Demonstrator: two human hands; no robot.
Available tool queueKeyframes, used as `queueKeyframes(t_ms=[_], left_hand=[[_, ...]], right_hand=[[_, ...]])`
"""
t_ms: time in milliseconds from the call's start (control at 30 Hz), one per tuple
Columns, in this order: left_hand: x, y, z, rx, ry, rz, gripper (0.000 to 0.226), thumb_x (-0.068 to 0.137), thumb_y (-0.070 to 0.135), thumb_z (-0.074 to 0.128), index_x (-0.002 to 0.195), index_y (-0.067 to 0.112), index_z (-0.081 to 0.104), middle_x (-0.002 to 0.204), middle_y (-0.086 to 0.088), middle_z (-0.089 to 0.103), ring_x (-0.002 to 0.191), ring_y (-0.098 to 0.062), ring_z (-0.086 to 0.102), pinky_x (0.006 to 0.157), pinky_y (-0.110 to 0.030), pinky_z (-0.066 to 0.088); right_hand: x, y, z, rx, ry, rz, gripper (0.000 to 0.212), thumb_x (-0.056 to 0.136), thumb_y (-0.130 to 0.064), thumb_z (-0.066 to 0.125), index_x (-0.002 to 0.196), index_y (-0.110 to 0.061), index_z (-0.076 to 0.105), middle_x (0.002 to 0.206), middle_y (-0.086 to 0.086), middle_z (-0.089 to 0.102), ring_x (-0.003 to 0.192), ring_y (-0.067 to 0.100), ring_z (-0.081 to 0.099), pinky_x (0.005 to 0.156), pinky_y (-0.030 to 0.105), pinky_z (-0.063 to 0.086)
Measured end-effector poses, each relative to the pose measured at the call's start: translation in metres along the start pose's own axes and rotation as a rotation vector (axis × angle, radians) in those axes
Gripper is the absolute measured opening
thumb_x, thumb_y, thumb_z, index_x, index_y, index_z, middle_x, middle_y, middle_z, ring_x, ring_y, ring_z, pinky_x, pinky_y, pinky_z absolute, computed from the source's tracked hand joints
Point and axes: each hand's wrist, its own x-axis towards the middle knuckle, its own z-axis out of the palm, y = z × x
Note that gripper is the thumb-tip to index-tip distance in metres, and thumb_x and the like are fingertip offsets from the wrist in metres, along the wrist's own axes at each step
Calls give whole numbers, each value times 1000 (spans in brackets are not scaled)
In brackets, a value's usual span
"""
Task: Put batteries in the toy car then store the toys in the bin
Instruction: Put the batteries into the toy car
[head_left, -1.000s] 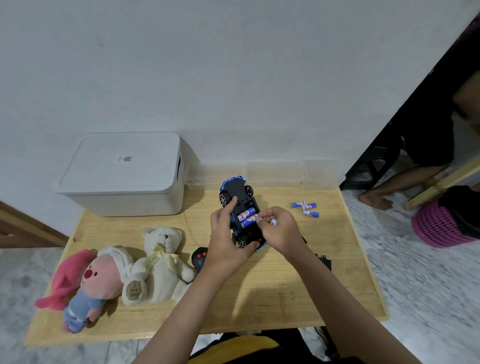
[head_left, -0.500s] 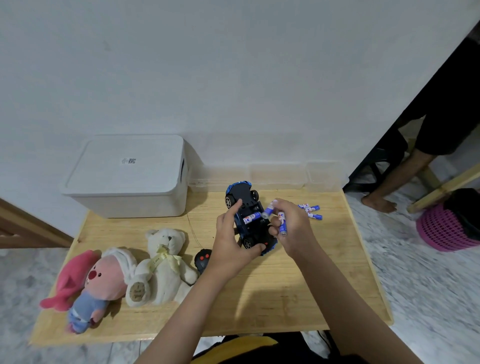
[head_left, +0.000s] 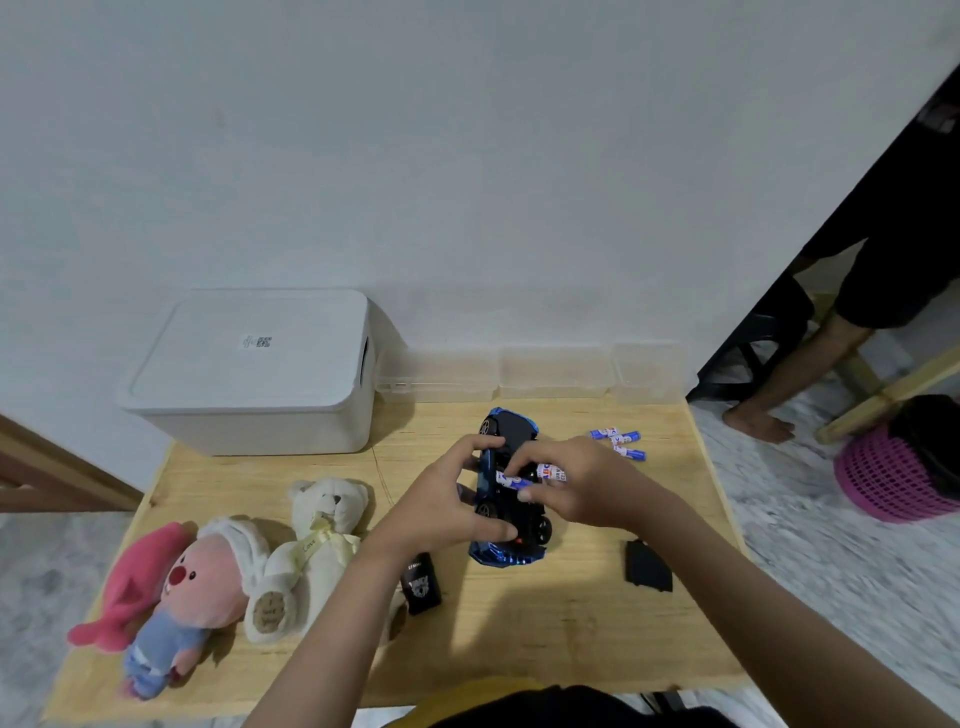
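The blue and black toy car (head_left: 506, 540) lies upside down on the wooden table (head_left: 545, 634). My left hand (head_left: 452, 499) grips its left side. My right hand (head_left: 576, 486) holds blue and white batteries (head_left: 551, 472) over the car's underside, one of them (head_left: 511, 480) angled down at the battery slot. A few loose batteries (head_left: 618, 441) lie to the right of the car. The white lidded bin (head_left: 249, 374) stands closed at the back left. A cream teddy bear (head_left: 311, 551) and a pink plush doll (head_left: 171, 592) lie at the front left.
A black remote (head_left: 423, 582) lies beside my left forearm. A black cover piece (head_left: 647, 566) rests right of my right arm. Clear plastic boxes (head_left: 556, 371) line the wall. Another person's leg (head_left: 779, 395) and a pink basket (head_left: 898, 473) are on the floor to the right.
My right hand lifted batteries off the car, then came back down onto its underside. The car turned slightly in my left hand. The view shifted a little.
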Motion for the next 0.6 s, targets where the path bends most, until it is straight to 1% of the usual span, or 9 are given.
queueKeyframes(t_ms=[67,133,200,300,400,467,600], left_hand=[[4,1,-5,10,-25,-4,83,53,16,89,117,50,48,117,3,50,78,-16,64,73,-33,59],[8,0,-9,23,-44,-10,83,48,24,88,114,54,48,120,-1,49,78,-18,63,78,-38,57],[13,0,-14,21,-61,-21,83,48,24,87,115,53,48,122,-4,49,79,-19,62,80,-41,56],[21,3,-21,10,-90,-23,82,53,15,86,117,50,49,121,-4,48,79,-21,62,80,-43,55],[30,6,-27,-6,-107,-22,82,56,9,84,121,45,48,121,-5,48,79,-21,62,81,-44,55],[35,6,-30,-34,-100,-21,83,56,7,83,122,43,49,120,-7,49,80,-21,63,83,-46,55],[37,3,-31,-70,-70,-23,82,54,7,82,119,45,51,118,-8,51,78,-20,63,81,-45,56]], right_hand=[[4,2,-3,-121,-56,-24,31,80,-32,69,110,-36,61,98,-16,66,84,2,53,75,28,46],[12,2,-6,-197,-112,-33,40,77,-34,71,114,-40,57,105,-14,66,91,7,53,80,33,46],[21,-1,-11,-265,-184,-29,45,75,-36,72,116,-42,53,108,-15,64,95,9,53,82,34,46],[35,-1,-16,-365,-223,-60,48,73,-41,72,116,-41,50,106,-13,64,95,13,55,78,34,47],[47,-1,-21,-413,-225,-95,47,72,-44,72,113,-38,50,96,-11,64,84,14,53,69,32,43],[54,-3,-26,-427,-228,-102,46,71,-45,73,111,-36,51,88,-10,61,76,12,46,64,31,37],[65,-7,-30,-457,-275,-116,46,71,-46,73,110,-34,51,85,-10,57,75,14,45,61,30,34]])
